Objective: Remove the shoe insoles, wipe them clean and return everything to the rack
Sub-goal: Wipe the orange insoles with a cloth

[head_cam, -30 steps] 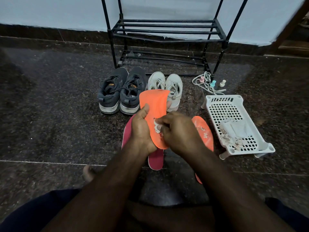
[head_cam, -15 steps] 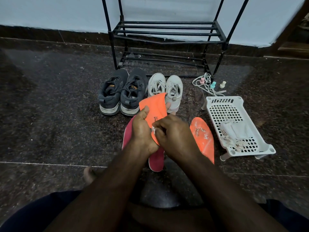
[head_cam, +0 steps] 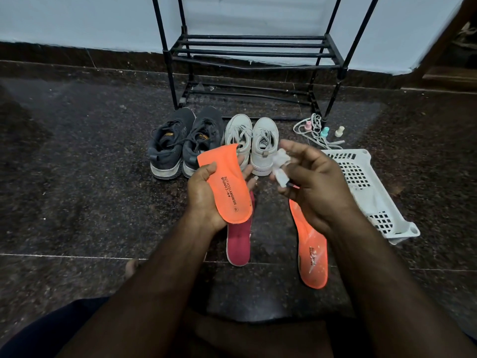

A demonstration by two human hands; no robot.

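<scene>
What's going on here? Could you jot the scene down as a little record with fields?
Left hand: grips orange insole
Right hand: pinches crumpled white wipe, clear of the insole
On floor: second orange insole, red insole, dark shoes, white shoes, white basket
Rack: no shoes on the shelves in view

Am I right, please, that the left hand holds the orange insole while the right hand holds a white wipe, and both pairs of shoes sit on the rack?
Not quite: the head view shows both pairs, dark shoes and white shoes, on the floor before the rack. The left hand does hold the orange insole, the right hand the white wipe.
</scene>
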